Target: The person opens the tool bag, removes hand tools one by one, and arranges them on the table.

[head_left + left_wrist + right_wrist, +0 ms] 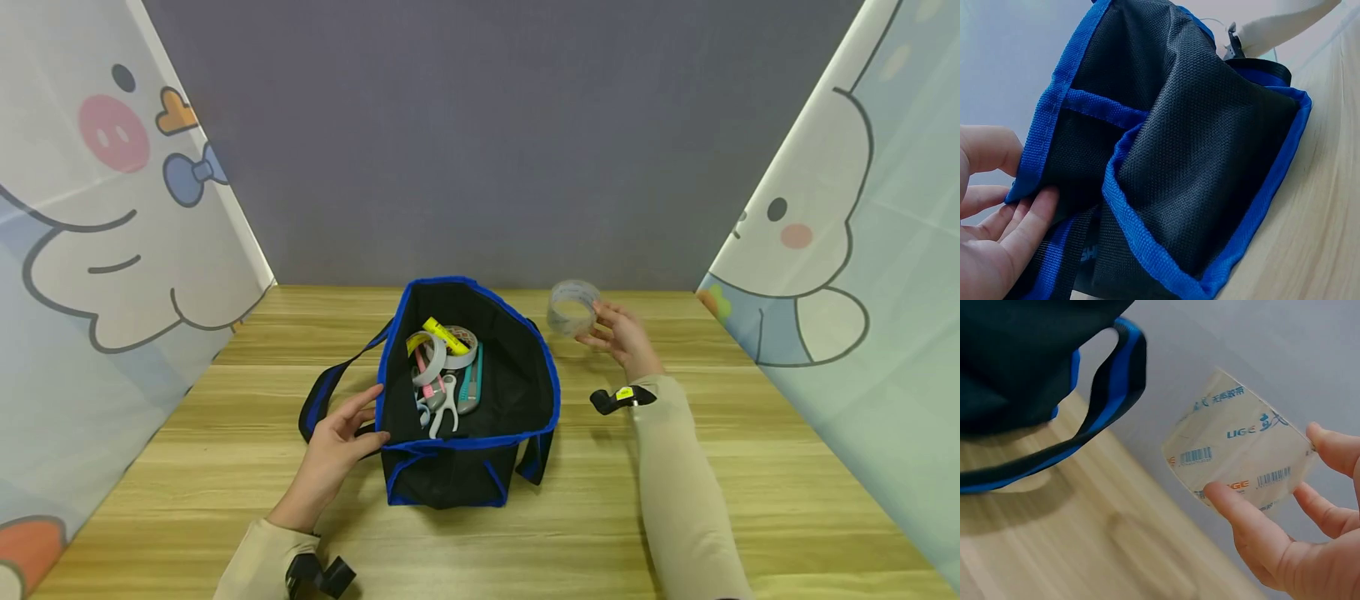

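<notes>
A black tool bag (517, 392) with blue trim stands with its mouth spread, showing rolls of tape (431, 367), a yellow marker-like stick (445, 336), a teal utility knife (470, 382) and white-handled scissors or pliers (447, 404) inside. At the bag's left rim my left hand (337, 446) pinches the blue edging (1034, 150) between thumb and fingers. To the right of the bag, my right hand (621, 337) holds a roll of clear tape (558, 321) by its edges, thumb on one side and fingers on the other. In the right wrist view the tape (1241, 444) is raised off the table.
Black-and-blue straps (318, 400) loop out from the bag's sides onto the wooden table (225, 467). A grey panel (480, 150) rises behind, with cartoon-printed cloths (135, 250) at left and right.
</notes>
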A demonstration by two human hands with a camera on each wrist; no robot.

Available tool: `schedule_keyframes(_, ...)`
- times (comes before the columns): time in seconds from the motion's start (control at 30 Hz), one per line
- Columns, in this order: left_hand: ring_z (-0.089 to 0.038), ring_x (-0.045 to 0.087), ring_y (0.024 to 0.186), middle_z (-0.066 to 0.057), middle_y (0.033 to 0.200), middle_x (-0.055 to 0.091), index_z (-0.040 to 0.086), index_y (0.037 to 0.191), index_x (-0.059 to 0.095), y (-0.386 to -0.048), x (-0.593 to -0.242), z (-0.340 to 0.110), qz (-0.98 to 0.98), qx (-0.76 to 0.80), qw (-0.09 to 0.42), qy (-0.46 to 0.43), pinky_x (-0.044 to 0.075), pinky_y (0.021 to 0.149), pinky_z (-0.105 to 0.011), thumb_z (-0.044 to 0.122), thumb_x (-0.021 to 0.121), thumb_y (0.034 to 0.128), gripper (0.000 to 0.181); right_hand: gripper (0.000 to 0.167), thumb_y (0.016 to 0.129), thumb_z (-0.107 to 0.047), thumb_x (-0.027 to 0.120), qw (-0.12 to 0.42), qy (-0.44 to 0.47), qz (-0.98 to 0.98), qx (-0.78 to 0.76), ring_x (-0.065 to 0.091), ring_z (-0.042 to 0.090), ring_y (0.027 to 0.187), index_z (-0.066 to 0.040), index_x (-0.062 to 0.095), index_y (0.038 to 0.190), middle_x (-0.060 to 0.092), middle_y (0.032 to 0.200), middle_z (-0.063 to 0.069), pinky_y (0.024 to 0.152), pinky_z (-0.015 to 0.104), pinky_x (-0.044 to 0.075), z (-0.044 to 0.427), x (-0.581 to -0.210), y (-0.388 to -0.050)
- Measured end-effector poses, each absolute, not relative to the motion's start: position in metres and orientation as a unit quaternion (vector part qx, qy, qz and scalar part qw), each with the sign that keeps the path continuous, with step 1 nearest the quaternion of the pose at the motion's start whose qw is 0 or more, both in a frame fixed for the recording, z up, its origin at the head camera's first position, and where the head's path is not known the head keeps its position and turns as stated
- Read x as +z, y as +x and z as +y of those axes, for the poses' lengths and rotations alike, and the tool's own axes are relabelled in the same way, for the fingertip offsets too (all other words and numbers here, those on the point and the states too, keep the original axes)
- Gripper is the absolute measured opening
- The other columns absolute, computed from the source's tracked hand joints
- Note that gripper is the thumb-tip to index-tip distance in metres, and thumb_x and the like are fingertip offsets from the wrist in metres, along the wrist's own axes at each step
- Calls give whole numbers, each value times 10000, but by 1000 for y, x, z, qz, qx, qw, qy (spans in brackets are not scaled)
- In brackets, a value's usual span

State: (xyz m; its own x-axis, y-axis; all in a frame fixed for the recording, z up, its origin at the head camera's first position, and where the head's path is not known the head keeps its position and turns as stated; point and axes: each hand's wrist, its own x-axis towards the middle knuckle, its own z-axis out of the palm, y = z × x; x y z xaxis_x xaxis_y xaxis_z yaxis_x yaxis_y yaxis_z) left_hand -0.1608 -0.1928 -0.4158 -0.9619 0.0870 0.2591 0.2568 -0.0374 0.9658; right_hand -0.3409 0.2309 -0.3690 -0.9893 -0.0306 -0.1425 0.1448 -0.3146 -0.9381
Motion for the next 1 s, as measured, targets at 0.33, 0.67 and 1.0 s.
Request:
schedule_keyframes(0.33, -125, 604, 1059, -34, 1263, 548, -115, 1437, 425, -162, -417, -192, -691, -709, 61, -127, 556, 787, -235, -165, 634, 834, 641, 281, 1026, -175, 548, 46, 87, 597, -796, 524, 222, 937, -79, 474, 1279, 449, 1167, 89, 935, 443, 527, 224, -390, -347)
schedule_keyframes(0.67, -97, 599, 1049, 22, 1278, 537, -116, 1431, 433, -161, -419, -192, -689, -712, 61, -125, 557, 786, -232, -163, 640, 828, 640, 572, 1041, -175, 515, 73, 92, 617, -778, 614, 217, 894, 16, 279, 1526, 370, 1421, 209, 850, 395, 571, 218, -405, -353)
schedule_keyframes(1.0, -84, 596, 1044, 32, 1298, 526, -110, 1436, 431, -162, -418, -193, -691, -709, 62, -125, 556, 787, -231, -159, 641, 832, 642, 685, 1049, -275, 489, 82, 100, 681, -721, 491, 405, 1242, 62, 170, 1553, 324, 1483, 327, 774, 297, 583, 219, -408, -358)
